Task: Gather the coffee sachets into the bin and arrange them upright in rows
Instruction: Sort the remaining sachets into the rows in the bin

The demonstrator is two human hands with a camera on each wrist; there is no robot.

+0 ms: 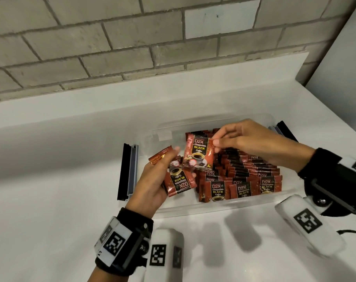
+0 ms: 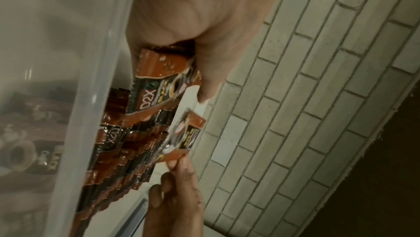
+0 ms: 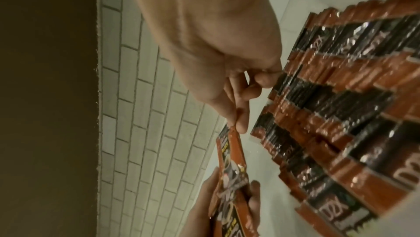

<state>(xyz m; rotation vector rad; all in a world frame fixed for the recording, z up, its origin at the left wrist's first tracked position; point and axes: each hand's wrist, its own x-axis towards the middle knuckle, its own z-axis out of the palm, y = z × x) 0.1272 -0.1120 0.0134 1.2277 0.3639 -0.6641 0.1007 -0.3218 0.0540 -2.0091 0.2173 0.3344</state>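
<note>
1. Right hand (image 1: 252, 141): thumb and forefinger pinch the upper right corner of a single sachet (image 1: 198, 152), which hangs upright over the bin (image 1: 193, 209).
2. Left hand (image 1: 152, 184): fingers curled round a small stack of sachets (image 1: 180, 183), held over the bin's left end, just below the single sachet.
3. Rows of sachets (image 1: 244, 176): standing upright, filling the bin's right part.

Bright, evenly lit head view with soft shadows; dim, blurred, edge-warped wrist views.
</note>
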